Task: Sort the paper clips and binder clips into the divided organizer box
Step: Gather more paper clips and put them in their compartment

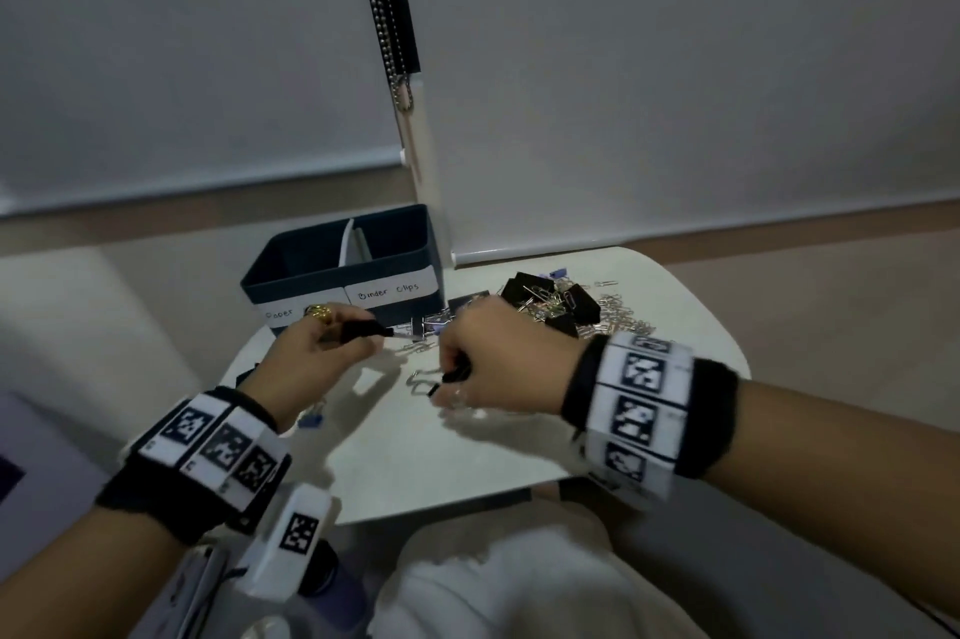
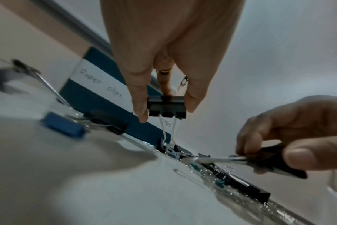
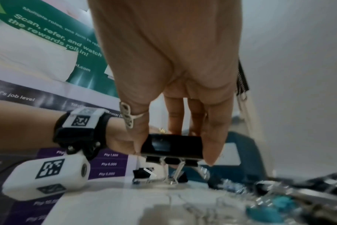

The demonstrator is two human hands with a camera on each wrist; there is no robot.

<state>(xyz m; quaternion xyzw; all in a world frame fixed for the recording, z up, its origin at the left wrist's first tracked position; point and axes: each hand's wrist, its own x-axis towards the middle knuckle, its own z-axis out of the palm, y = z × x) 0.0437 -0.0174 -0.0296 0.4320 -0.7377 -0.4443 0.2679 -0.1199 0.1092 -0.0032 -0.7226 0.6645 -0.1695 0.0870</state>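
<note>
The dark blue organizer box (image 1: 291, 269) stands at the table's back left, with a white divider and front labels reading "Paper" and "Binder clips". My left hand (image 1: 358, 337) hovers just in front of it and pinches a black binder clip (image 2: 166, 106) by its sides, wire handles hanging down. My right hand (image 1: 452, 378), right of the left one and low over the table, grips a second black binder clip (image 3: 171, 146) between thumb and finger. A mixed pile of black binder clips and silver paper clips (image 1: 561, 306) lies right of the box.
A small blue binder clip (image 2: 63, 126) and more loose clips (image 1: 421, 326) lie on the white table (image 1: 415, 456) near the box's front. A roller blind's bead chain (image 1: 402, 93) hangs behind the box. Printed posters (image 3: 48, 45) stand on the left.
</note>
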